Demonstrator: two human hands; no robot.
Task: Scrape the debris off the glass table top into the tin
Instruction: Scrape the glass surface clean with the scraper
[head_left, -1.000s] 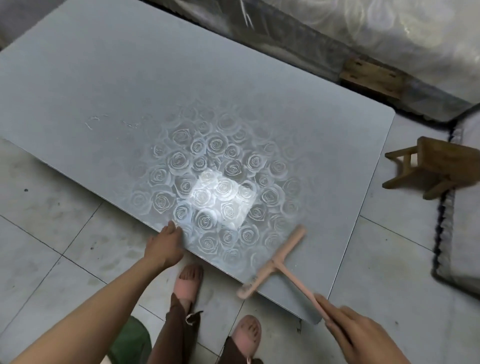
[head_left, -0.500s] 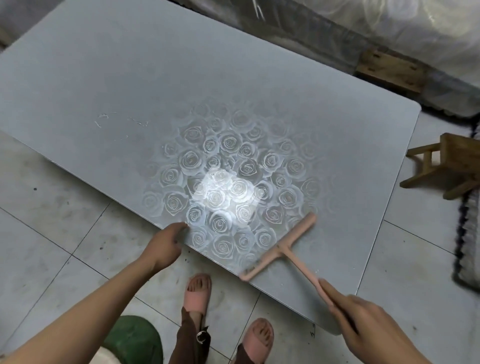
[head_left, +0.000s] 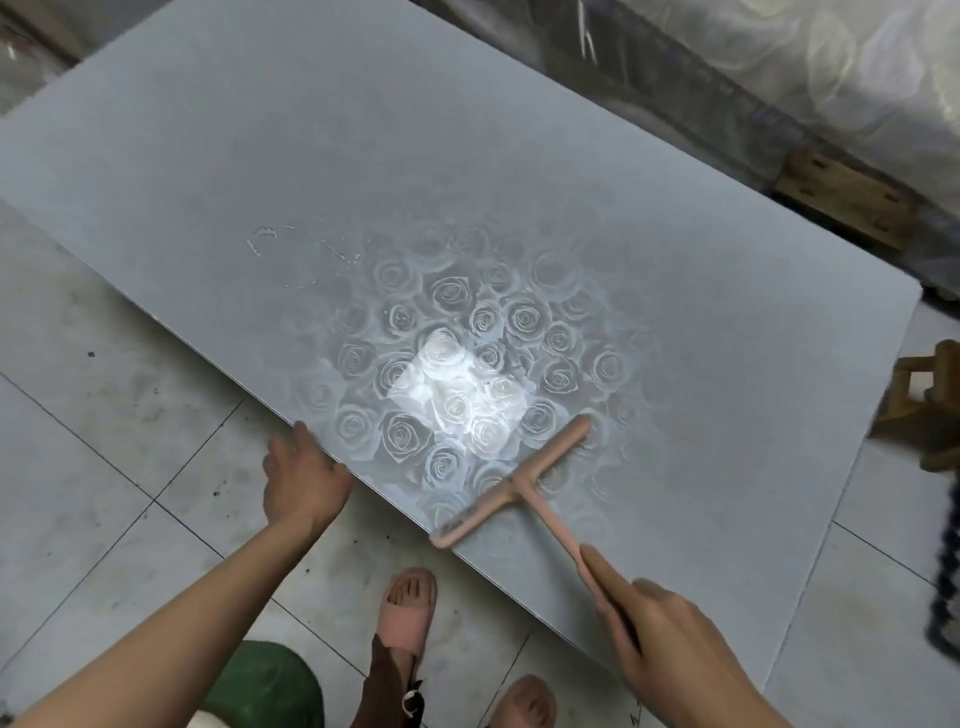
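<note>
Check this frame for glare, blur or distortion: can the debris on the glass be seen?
Head view: a bright square glare patch washes out the rose pattern on the glass table top beside the scraper; the white debris streaks lie outside it, visible. Head view: slight motion blur softens the left hand and the stool at the right edge.

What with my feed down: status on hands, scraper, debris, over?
Right hand grips scraper, blade on glass near front edge. Left hand at table edge, grip unclear. Debris lies apart, up-left of blade. Nothing between.
</note>
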